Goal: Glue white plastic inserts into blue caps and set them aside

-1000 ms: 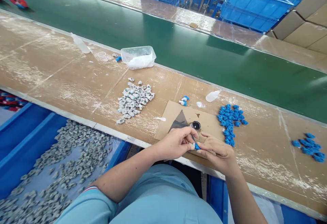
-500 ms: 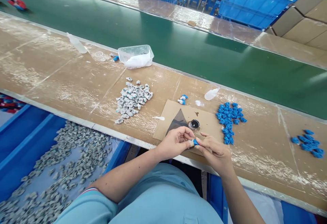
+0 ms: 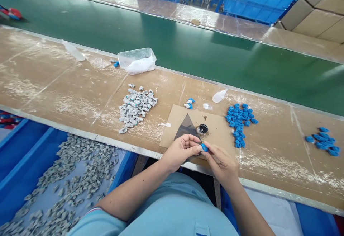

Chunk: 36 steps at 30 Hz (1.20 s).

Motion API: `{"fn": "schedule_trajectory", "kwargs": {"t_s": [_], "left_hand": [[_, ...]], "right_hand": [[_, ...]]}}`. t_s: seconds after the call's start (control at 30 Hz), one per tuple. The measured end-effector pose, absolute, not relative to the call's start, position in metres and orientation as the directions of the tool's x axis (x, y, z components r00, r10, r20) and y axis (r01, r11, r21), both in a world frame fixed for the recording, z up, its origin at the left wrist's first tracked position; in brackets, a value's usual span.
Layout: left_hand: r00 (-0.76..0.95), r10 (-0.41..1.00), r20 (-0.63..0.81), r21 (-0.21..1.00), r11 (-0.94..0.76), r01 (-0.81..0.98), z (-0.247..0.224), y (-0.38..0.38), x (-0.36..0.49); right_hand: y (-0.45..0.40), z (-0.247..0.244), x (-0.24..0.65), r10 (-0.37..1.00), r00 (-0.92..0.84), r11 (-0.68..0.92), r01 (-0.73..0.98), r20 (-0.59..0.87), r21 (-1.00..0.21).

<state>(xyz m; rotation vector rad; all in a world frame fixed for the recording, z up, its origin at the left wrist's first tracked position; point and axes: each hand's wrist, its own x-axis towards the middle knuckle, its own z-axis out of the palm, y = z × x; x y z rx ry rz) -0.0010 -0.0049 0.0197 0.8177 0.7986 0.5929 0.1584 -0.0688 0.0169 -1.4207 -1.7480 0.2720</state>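
Note:
Between my two hands is a small blue piece [image 3: 204, 147], pinched by the fingertips of both. My left hand [image 3: 180, 151] is closed on it from the left, and my right hand [image 3: 222, 162] grips its right side. Just beyond the fingers, a small round pot of dark liquid [image 3: 202, 128] stands on a cardboard sheet [image 3: 219, 121], beside a dark triangular sheet [image 3: 186, 126]. Grey pieces [image 3: 135, 107] lie heaped to the left. A group of blue pieces [image 3: 238, 121] lies to the right of the cardboard.
A clear plastic tub [image 3: 137, 61] sits by the green conveyor [image 3: 172, 38]. White bottles [image 3: 73, 50] [image 3: 219, 95] lie on the table. More blue pieces [image 3: 324, 142] are at the far right. A blue bin [image 3: 34, 148] of grey pieces stands below the table's left edge.
The piece between my fingers has turned and now shows a blue face with a hole, where a whitish part showed before. The camera view has shifted slightly.

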Motion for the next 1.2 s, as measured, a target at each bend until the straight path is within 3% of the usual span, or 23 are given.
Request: {"fn": "schedule_trajectory", "kwargs": {"t_s": [0.1, 0.17, 0.23, 0.5, 0.8, 1.0, 1.07, 1.2], "left_hand": [[0.654, 0.7, -0.286, 0.947, 0.309, 0.083, 0.022, -0.006, -0.005], [0.693, 0.682, -0.234, 0.97, 0.116, 0.213, 0.024, -0.007, -0.007], [0.71, 0.671, -0.212, 0.967, 0.038, 0.252, 0.025, -0.009, -0.008], [0.732, 0.656, -0.184, 0.957, -0.05, 0.286, 0.027, -0.013, -0.009], [0.735, 0.649, -0.194, 0.974, 0.04, 0.222, 0.028, -0.015, -0.006], [0.753, 0.621, -0.215, 0.961, -0.003, 0.277, 0.029, -0.012, -0.004], [0.73, 0.658, -0.182, 0.948, -0.081, 0.309, 0.031, -0.004, -0.008], [0.544, 0.83, -0.122, 0.807, -0.236, 0.541, 0.038, 0.031, -0.021]], "right_hand": [[-0.069, 0.017, 0.16, 0.902, 0.0, 0.316, 0.681, 0.431, -0.661], [-0.07, 0.017, 0.161, 0.917, -0.01, 0.305, 0.66, 0.398, -0.687], [-0.071, 0.017, 0.162, 0.924, -0.019, 0.303, 0.642, 0.381, -0.704], [-0.08, 0.014, 0.155, 0.926, 0.008, 0.257, 0.72, 0.378, -0.645], [-0.078, 0.019, 0.157, 0.854, -0.119, 0.421, 0.73, 0.506, -0.539], [-0.08, 0.014, 0.161, 0.897, -0.077, 0.351, 0.721, 0.435, -0.598], [-0.082, 0.012, 0.175, 0.911, -0.025, 0.293, 0.741, 0.412, -0.604], [-0.086, 0.006, 0.225, 0.832, 0.304, 0.022, 0.818, 0.464, -0.575]]}}
